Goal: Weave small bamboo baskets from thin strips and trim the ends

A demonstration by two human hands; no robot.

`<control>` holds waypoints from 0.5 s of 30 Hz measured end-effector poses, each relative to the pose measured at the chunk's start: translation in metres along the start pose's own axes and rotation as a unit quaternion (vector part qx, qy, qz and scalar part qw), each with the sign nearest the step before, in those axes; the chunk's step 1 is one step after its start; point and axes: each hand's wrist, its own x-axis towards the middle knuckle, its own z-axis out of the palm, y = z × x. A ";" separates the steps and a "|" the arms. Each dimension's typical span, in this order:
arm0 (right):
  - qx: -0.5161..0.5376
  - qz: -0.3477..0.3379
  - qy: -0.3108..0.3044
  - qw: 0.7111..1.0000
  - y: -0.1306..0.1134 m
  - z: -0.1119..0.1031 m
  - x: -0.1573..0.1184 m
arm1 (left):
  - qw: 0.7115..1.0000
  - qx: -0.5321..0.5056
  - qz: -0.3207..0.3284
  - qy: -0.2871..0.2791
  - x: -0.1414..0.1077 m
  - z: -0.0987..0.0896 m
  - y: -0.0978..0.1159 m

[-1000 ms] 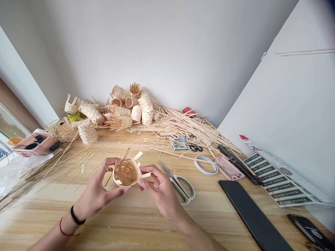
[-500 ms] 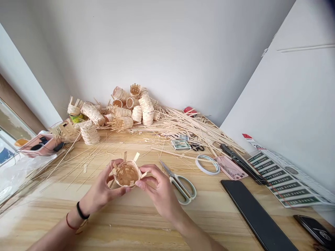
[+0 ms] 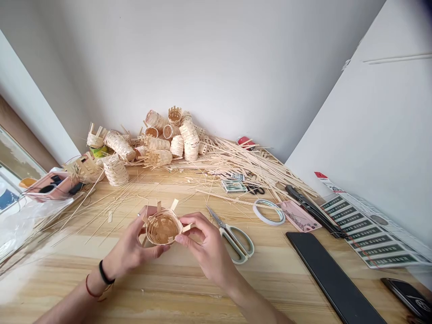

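Observation:
Between my hands is a small round woven basket (image 3: 164,228) of pale wood strips, its open mouth facing up toward me. A few strip ends stick out around its rim. My left hand (image 3: 133,245) grips it from the left, thumb along the near side and fingers behind. On the right side, my right hand (image 3: 204,243) pinches the rim with thumb and fingertips, close to a strip end (image 3: 188,228) that juts out to the right. The basket's outer underside is mostly hidden. Scissors (image 3: 234,238) with pale handles lie just right of my right hand.
Several woven baskets (image 3: 115,171) are heaped at the back, beside a spread of loose strips (image 3: 256,162). A tape roll (image 3: 269,220), a pink card (image 3: 297,216), a black-handled cutter (image 3: 307,207), a phone (image 3: 330,274) and a blade pack (image 3: 374,238) lie to the right.
Both hands keep hold of the basket, which has tilted or turned very slightly. The whole view has shifted a little; nothing was let go.

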 end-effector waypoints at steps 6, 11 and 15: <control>-0.005 0.007 -0.023 1.000 -0.005 -0.003 0.001 | 1.000 0.004 0.011 -0.018 0.001 0.002 -0.009; 0.000 0.026 -0.026 0.999 -0.005 -0.004 0.001 | 1.000 0.005 -0.017 0.007 0.000 0.006 -0.009; -0.002 0.023 -0.025 0.999 -0.004 -0.004 0.002 | 1.000 0.007 -0.024 0.003 0.000 0.005 -0.009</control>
